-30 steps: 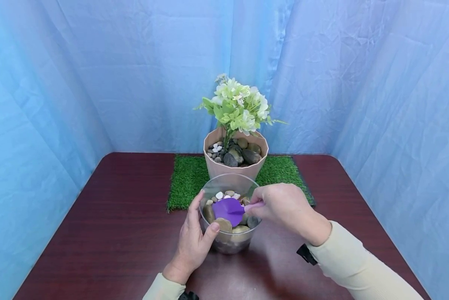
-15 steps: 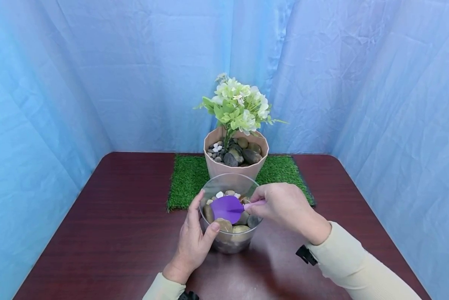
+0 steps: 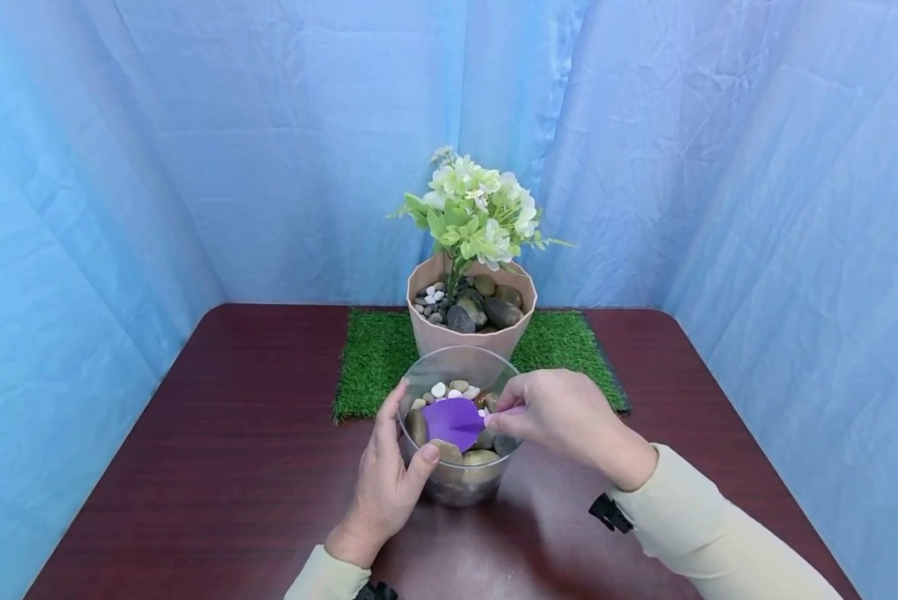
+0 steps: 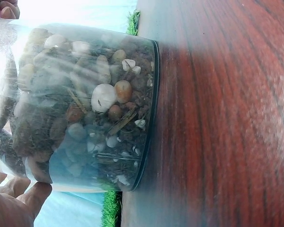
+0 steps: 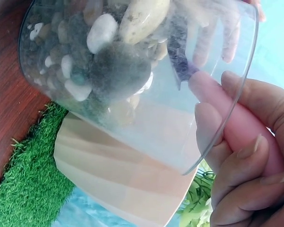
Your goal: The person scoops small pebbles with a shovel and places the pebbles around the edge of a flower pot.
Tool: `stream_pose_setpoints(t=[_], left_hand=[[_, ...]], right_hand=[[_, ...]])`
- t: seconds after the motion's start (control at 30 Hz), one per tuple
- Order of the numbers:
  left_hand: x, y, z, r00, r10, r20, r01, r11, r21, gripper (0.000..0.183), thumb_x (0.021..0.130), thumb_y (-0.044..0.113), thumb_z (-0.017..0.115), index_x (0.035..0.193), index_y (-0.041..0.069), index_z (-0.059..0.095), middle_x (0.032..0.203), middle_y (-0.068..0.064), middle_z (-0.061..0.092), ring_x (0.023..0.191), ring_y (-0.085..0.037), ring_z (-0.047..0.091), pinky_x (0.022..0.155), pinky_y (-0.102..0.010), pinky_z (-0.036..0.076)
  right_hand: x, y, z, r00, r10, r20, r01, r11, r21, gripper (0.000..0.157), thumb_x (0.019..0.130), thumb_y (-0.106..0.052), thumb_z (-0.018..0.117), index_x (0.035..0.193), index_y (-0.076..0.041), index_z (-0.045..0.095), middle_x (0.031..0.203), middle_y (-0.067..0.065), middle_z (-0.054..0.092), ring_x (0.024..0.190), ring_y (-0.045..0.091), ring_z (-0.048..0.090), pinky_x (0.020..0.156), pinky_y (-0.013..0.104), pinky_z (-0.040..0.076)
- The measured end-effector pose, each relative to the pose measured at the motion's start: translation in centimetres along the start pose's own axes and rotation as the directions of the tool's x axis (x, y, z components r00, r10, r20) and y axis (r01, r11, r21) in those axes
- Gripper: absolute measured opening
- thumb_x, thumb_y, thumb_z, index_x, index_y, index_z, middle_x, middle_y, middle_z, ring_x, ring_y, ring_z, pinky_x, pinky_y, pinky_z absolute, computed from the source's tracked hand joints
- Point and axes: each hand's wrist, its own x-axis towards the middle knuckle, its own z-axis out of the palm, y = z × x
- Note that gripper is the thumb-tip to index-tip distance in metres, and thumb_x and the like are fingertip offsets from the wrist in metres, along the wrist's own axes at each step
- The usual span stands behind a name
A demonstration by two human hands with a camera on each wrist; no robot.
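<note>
My left hand [image 3: 381, 483] holds a clear plastic container [image 3: 460, 493] by its left side, thumb at the near rim and fingers round the outer wall. Its contents, seen through the wall in the left wrist view, are white, brown and grey pebbles [image 4: 104, 98] with dark bits. My right hand [image 3: 569, 421] grips a small trowel by its pink handle [image 5: 248, 125]. The purple trowel blade [image 3: 452, 423] is inside the container, over the stones; larger stones [image 3: 480, 459] lie along the near side. Whether the blade touches them cannot be told.
Right behind the container stands a pale pink faceted pot [image 3: 470, 342] with stones and white flowers [image 3: 486, 200]. It rests on a green artificial-grass mat [image 3: 377, 367]. The dark red table [image 3: 254, 433] is bordered by blue curtains [image 3: 306, 150].
The trowel blade rises slightly, then comes back down in the container. My right hand shifts a little left, hiding more of the handle. The left hand and container stay where they were.
</note>
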Motion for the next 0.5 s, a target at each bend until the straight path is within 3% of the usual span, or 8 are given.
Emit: stream_pose_setpoints(t=[0.5], left_hand=[[-0.04,0.02,0.0,1.0,-0.002,0.007,0.002,1.0,0.001,0.076,0.095,0.04,0.057,0.153,0.009,0.02,0.154,-0.009,0.031,0.138,-0.028,0.036,0.113,-0.028,0.028]], right_hand=[[-0.18,0.27,-0.95,0.99,0.134,0.034,-0.137,0.984,0.112,0.014,0.077,-0.053,0.075,0.077,-0.04,0.069,0.072,-0.024,0.062,0.067,0.004,0.057,0.058,0.028,0.046]])
